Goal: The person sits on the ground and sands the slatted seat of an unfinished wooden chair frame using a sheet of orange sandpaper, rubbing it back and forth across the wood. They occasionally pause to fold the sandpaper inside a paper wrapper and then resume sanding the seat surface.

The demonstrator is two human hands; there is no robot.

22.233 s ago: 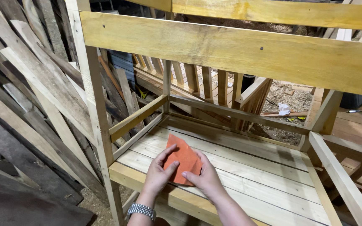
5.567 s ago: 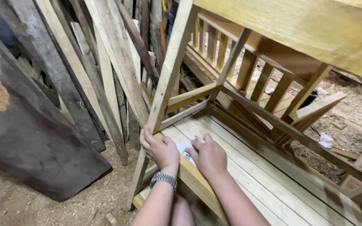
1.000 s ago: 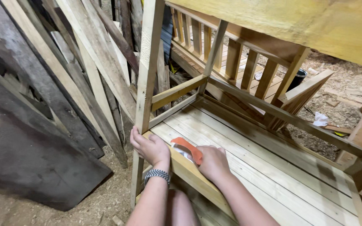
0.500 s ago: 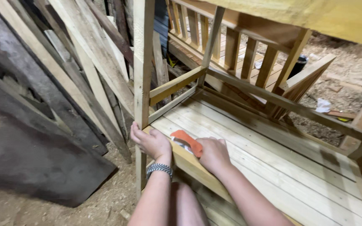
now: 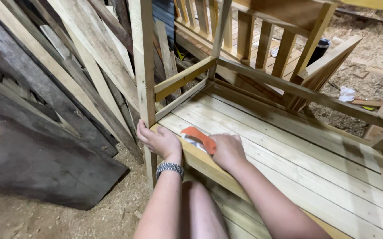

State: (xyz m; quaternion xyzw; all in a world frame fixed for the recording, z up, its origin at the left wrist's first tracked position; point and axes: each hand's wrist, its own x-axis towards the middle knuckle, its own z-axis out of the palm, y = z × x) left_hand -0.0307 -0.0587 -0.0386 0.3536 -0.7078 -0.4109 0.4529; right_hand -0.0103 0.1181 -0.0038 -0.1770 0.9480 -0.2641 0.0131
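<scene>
Dark planks (image 5: 45, 88) lean at the left. The left hand (image 5: 158, 140), wristwatch (image 5: 170, 168) on its wrist, rests half-curled at the frame's corner post (image 5: 143, 66), seemingly bracing it. The right hand (image 5: 228, 150) presses an orange sandpaper sheet (image 5: 198, 135) flat on the front rail (image 5: 200, 160), fingers closed over it. The slatted platform (image 5: 289, 146) beyond is bare; no containers visible.

Single view, head-worn, looking steeply down and forward from close above both forearms; left hand (image 5: 158, 141) and right hand (image 5: 228, 151) near frame centre, on the front edge of a slatted wooden frame (image 5: 289, 146); leaning planks (image 5: 67, 75) at left, sawdust floor (image 5: 89, 217) below; no second view to overlap
</scene>
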